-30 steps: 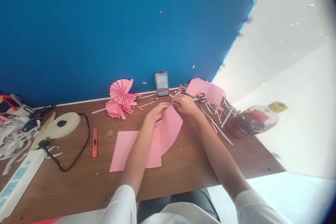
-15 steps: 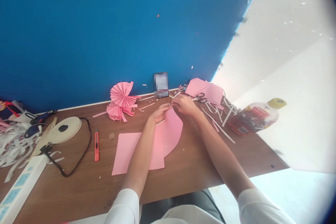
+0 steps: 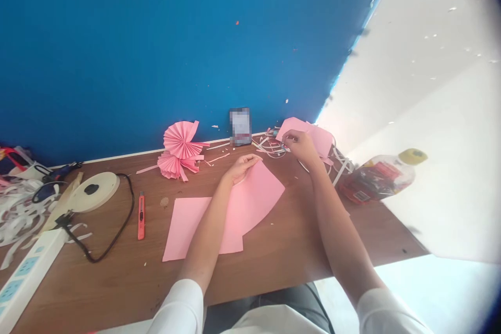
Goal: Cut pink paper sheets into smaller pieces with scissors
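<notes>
My left hand (image 3: 242, 166) pinches the pointed end of a pink fan-shaped paper piece (image 3: 258, 195), which lies flat on the brown table (image 3: 289, 250). It overlaps a pink rectangular sheet (image 3: 188, 224). My right hand (image 3: 299, 145) has reached to the back right, onto a pile of pink paper (image 3: 319, 138) and white strips (image 3: 270, 147). Its fingers are curled down there, and what they hold is hidden.
Two folded pink paper fans (image 3: 180, 148) lie by the blue wall. An orange utility knife (image 3: 141, 215), a tape roll (image 3: 94, 188), a black cable (image 3: 117, 229) and a power strip (image 3: 27, 276) are at left. A plastic bottle (image 3: 378, 177) lies at the right edge.
My right hand let go of the pink paper's tip and moved back and right to the pile. The curved paper has dropped flat. My left hand stays at the tip.
</notes>
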Tool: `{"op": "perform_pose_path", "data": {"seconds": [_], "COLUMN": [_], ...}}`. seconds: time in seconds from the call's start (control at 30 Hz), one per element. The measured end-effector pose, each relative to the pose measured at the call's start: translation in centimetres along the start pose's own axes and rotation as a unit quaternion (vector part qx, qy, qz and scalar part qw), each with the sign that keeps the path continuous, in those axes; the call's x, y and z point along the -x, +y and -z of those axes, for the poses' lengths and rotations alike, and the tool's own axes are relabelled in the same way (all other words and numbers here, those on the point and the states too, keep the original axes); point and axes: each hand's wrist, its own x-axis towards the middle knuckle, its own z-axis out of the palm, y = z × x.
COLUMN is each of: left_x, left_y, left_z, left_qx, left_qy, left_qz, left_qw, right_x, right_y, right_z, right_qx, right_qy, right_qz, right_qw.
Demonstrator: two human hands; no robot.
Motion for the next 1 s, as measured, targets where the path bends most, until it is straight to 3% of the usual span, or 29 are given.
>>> {"op": "perform_pose_path", "data": {"seconds": [0.17, 0.43, 0.6, 0.77, 0.9, 1.0], "left_x": [-0.3, 0.0, 0.2, 0.3, 0.2, 0.3], "left_y": [-0.5, -0.1, 0.3, 0.4, 0.3, 0.3], "left_z": [0.0, -0.1, -0.1, -0.2, -0.2, -0.2], "left_qx": [-0.006, -0.041, -0.045, -0.061, -0.073, -0.069], "left_qy": [0.005, -0.007, -0.055, -0.128, -0.137, -0.132], "left_qz": [0.007, 0.002, 0.008, -0.009, -0.017, -0.005], "left_qw": [1.000, 0.999, 0.997, 0.990, 0.988, 0.989], "right_x": [-0.1, 0.0, 0.0, -0.4, -0.3, -0.1], "right_y": [0.1, 1.1, 0.7, -0.1, 0.0, 0.8], "right_z": [-1.2, -1.9, -1.6, -2.8, -3.8, -4.6], "right_qx": [-0.156, -0.213, -0.219, -0.252, -0.246, -0.210], "right_qy": [-0.053, -0.015, 0.008, -0.013, -0.020, -0.076], "right_qz": [-0.045, -0.075, -0.092, -0.163, -0.197, -0.223], "right_qw": [0.985, 0.974, 0.971, 0.954, 0.949, 0.949]}}
